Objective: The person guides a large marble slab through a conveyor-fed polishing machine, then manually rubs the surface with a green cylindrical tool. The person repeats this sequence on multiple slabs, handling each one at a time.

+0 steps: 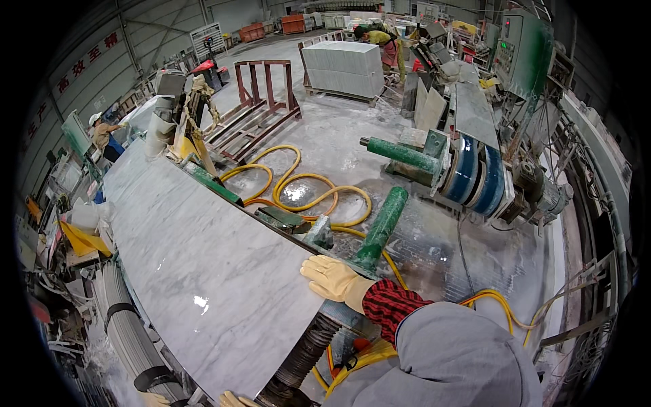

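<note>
A long white marble slab (224, 271) with grey veining and a wet sheen stretches from the lower edge to the far left. My right hand (332, 277), in a cream rubber glove and red-black checked sleeve, lies flat on its right edge, fingers extended. At the bottom edge, gloved fingertips that look like my left hand (235, 400) rest on the slab's near end; the rest is cut off. Another bit of cream glove (154, 400) shows further left; I cannot tell whose it is. A green post (384, 227) rises just beyond my right hand.
Yellow hose (302, 193) loops across the wet floor. At right are blue rollers (468, 169) and a green control cabinet (522, 54). A brown metal rack (254, 112) stands near stacked slabs (344, 68). Co-workers (105, 136) are at far left and beyond the stack.
</note>
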Demonstrator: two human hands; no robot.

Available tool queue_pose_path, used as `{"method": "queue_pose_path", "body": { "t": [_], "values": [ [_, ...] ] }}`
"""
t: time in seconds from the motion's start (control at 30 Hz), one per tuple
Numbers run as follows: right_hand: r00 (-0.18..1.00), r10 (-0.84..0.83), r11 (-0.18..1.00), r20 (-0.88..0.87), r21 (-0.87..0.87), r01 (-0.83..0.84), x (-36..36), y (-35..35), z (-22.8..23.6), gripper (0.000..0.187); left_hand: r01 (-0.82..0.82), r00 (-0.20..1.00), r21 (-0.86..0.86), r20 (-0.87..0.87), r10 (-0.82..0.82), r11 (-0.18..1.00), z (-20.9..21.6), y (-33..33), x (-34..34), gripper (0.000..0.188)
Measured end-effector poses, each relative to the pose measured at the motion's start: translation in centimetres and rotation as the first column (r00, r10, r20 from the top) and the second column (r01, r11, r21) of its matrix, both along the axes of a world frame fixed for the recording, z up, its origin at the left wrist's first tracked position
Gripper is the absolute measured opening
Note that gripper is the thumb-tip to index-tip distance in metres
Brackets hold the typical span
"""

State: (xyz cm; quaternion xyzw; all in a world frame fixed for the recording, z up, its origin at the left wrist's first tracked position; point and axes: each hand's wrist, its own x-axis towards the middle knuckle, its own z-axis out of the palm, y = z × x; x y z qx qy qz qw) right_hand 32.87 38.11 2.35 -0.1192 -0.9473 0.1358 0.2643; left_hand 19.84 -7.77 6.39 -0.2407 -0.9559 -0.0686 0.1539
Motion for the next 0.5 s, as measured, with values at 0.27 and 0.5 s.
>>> {"method": "queue_pose_path", "body": {
  "t": [0.27, 0.5],
  "values": [
    [0.997, 0.034, 0.999, -0.068, 0.015, -0.033, 0.3, 0.0, 0.2, 0.047, 0.015, 0.999, 0.005, -0.034, -0.015, 1.000, -2.1, -1.1, -0.8, 0.049],
    [0.998, 0.018, 1.000, -0.058, 0.002, -0.018, 0.8, 0.0, 0.5, 0.045, -0.015, 1.000, 0.042, 0.023, 0.014, 0.999, -3.0, -1.2, -0.6, 0.050]
  ]
}}
